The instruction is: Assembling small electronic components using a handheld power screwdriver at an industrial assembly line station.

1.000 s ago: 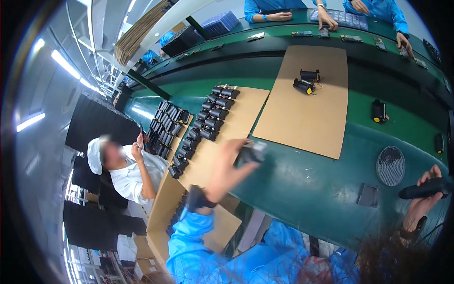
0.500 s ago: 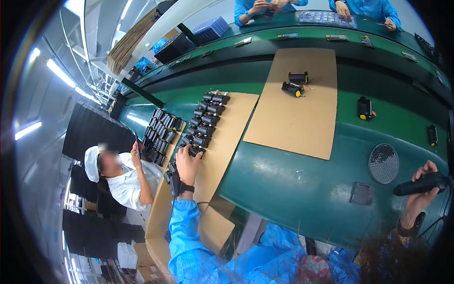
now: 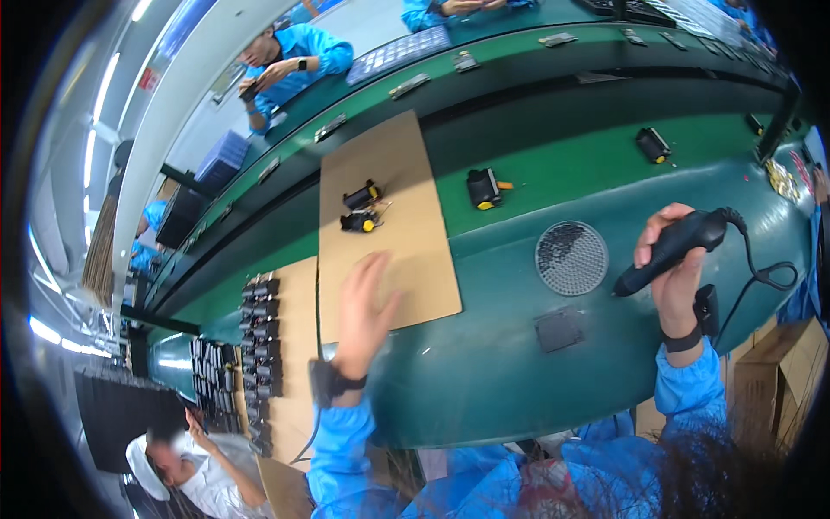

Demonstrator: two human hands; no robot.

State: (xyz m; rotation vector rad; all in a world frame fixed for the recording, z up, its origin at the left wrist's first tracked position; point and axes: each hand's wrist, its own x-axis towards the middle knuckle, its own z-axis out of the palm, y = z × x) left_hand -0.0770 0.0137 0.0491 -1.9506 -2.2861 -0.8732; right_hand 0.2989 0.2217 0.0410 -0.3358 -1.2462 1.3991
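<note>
My right hand (image 3: 674,290) is wrapped round a black handheld electric screwdriver (image 3: 679,246), its tip pointing down-left and a coiled cord trailing from its back end. Fingers apart and slightly blurred, my left hand (image 3: 361,303) is empty above the near part of a cardboard sheet (image 3: 415,259). Farther up that sheet lie two black cylindrical units with yellow ends, one unit (image 3: 361,195) behind the other unit (image 3: 356,222). Between my hands, a round ridged dish (image 3: 571,258) holds small dark pieces. A flat dark rectangular plate (image 3: 560,329) lies nearer me.
Several black units (image 3: 262,329) line a second cardboard sheet (image 3: 298,346) at left, where a person in white (image 3: 207,463) sits. A green conveyor (image 3: 553,195) carries a black unit (image 3: 486,189). Across it, a person in blue (image 3: 303,52) works. Cardboard boxes (image 3: 761,381) stand at right.
My left hand has left the row of black units and moved right, over the other cardboard sheet. My right hand still holds the electric screwdriver, now raised more upright. The view has swung right.
</note>
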